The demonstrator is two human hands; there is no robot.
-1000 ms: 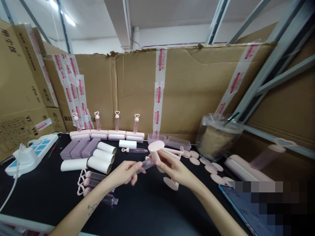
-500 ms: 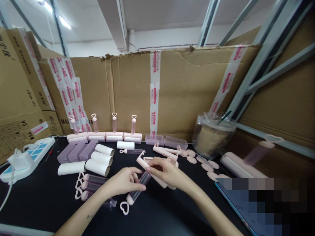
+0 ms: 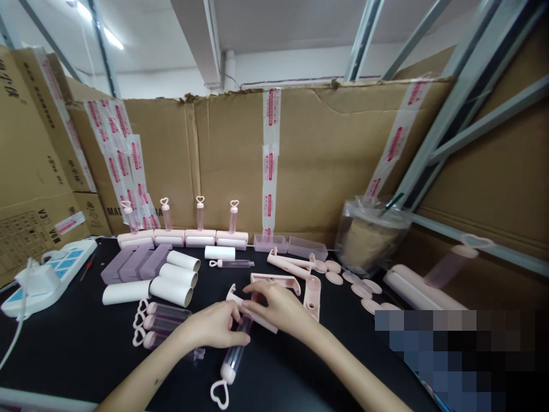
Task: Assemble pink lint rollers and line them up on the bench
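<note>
My left hand (image 3: 212, 326) is closed around a clear purple lint-roller handle (image 3: 234, 359), whose pink heart-shaped ring points toward me. In my right hand (image 3: 278, 303) is a pink lint-roller frame (image 3: 265, 321), gripped near its middle. The handle's far end meets the frame under my fingers, so I cannot tell whether they are joined. Just beyond my right hand lie more pink frame pieces (image 3: 313, 297). Left of my left hand are several loose handles with heart rings (image 3: 165, 325).
White paper rolls (image 3: 174, 290) and purple covers (image 3: 136, 266) sit at the left. Assembled rollers (image 3: 200, 237) stand along the cardboard wall. Pink discs (image 3: 333, 278), a bagged drink cup (image 3: 364, 240) and a larger roller (image 3: 422, 292) are at the right. A power strip (image 3: 72, 257) lies far left.
Both hands have shifted slightly; the handle has moved toward me and stands steeper in view. The frame has moved left and closer, uncovering the pink pieces behind my right hand.
</note>
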